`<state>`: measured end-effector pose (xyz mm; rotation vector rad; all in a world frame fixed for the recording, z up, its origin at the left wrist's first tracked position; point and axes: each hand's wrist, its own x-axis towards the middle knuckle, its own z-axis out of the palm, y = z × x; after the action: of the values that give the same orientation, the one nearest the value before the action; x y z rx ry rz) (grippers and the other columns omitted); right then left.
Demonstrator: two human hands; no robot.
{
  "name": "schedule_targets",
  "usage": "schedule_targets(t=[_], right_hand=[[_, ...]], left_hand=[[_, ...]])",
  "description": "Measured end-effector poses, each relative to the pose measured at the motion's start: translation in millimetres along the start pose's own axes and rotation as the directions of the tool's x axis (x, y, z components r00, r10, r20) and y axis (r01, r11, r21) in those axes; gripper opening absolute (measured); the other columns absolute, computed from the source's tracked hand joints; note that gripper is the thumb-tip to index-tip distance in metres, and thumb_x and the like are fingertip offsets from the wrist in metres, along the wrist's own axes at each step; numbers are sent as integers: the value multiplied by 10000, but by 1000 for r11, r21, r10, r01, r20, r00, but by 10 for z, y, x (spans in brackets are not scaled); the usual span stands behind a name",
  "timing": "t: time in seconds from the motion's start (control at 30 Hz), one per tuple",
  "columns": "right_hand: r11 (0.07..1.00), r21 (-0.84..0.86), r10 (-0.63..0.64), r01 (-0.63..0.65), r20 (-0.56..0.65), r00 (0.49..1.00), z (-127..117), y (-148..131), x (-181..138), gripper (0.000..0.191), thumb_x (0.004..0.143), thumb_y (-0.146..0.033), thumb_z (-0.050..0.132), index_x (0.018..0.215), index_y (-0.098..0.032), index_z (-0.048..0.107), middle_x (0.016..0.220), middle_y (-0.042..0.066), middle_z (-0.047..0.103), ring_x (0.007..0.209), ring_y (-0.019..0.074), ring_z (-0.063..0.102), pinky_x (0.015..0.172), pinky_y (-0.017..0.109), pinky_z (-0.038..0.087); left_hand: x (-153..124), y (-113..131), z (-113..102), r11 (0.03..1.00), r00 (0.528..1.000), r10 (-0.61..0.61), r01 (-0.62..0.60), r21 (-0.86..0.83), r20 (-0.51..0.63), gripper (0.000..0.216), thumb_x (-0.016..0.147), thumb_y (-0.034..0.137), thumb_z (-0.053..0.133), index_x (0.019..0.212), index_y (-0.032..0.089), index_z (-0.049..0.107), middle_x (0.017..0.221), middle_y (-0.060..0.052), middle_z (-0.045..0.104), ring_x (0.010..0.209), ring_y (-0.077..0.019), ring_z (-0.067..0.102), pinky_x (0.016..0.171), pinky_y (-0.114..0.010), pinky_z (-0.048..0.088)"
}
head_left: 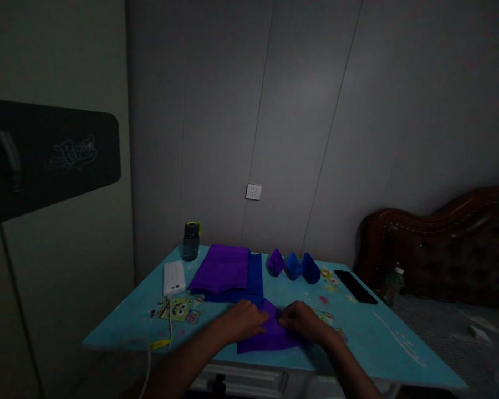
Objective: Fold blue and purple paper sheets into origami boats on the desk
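A sheet of purple paper point(270, 339) lies near the front edge of the table, its far corner rising to a point between my hands. My left hand point(246, 320) rests on its left part, thumb and forefinger stretched out a little apart. At the right part, my right hand point(303, 321) is curled, with thumb and forefinger closed on the paper. Just beyond lies a stack of paper, a purple sheet point(222, 269) over blue sheets point(255, 277). Folded paper shapes stand behind: one purple point(276, 262), one blue point(293, 266), one dark blue point(311, 269).
A white power bank point(174, 278) with a cable point(170, 318) lies at the left, near a dark bottle point(191, 241). A black phone point(355, 286) lies at the right of the light-blue table point(378, 343). Beyond the right edge stands a plastic bottle point(392, 285).
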<state>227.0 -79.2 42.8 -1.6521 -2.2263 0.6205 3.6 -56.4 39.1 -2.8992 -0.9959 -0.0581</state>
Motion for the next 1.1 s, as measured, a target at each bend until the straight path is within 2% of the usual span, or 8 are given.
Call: schedule_targets(t=[0.17,0.37,0.57,0.63,0.73,0.9,1.0,1.1], right_hand=[[997,-82,1,-11,-113,994,184,58,-64,274,849,-347,513,878,-190,736,838,48,738,782,206,657,699,267,421],[994,-109,-46,20,-242,969,363,199,-65,264,891,-373,520,945,-188,701,1005,95,688,967,231,622,856,301,436],[993,-117,-47,13,-292,955,518,421,61,248,901,-311,533,1067,-183,665,1060,108,645,996,233,601,879,304,420],[987,-159,-48,-1,-302,952,550,425,89,232,922,-249,488,1059,-182,663,1046,109,640,960,225,606,865,302,423],[964,-264,-50,-40,-327,944,563,316,78,261,946,-195,425,1069,-190,654,1024,112,635,907,217,608,842,306,430],[877,-471,-137,-94,-432,892,567,116,-68,284,904,-125,474,1127,-182,640,1222,166,587,1082,275,561,948,391,410],[882,-470,-220,31,-354,909,579,212,-213,313,902,-95,442,1113,-164,663,1263,160,597,1151,272,556,1019,430,397],[932,-301,-268,201,-199,943,528,380,-358,364,948,-167,393,1229,-174,624,1278,126,617,1157,223,590,1027,387,436]], left_hand=[[-57,-76,169,999,996,12,-17,-52,-87,535,867,427,609,1370,377,433,1019,-33,693,935,-235,666,778,-316,508],[-41,-147,369,987,982,107,-124,-100,-154,312,924,286,540,1215,386,595,1215,1,592,983,-164,605,813,-253,474],[9,-97,516,937,900,334,-350,-8,-279,271,936,211,469,1157,210,625,1274,-78,588,1211,-241,491,1008,-379,398],[69,-26,568,944,919,296,-323,-69,-259,268,926,189,454,1141,156,610,1278,-114,589,1213,-234,508,1035,-374,384],[151,72,640,952,957,178,-227,-204,-230,370,948,232,408,1293,128,491,1352,-149,540,1240,-235,507,1037,-378,391],[194,111,683,931,979,160,-193,-310,-129,629,957,471,361,1464,107,281,1542,-177,279,1438,-283,230,1155,-469,203],[185,99,671,928,985,159,-173,-331,-71,670,958,497,330,1480,86,249,1555,-185,237,1451,-284,187,1165,-465,170],[174,82,657,918,985,161,-175,-355,-69,669,969,489,308,1486,71,234,1557,-192,217,1453,-278,178,1169,-458,171]])
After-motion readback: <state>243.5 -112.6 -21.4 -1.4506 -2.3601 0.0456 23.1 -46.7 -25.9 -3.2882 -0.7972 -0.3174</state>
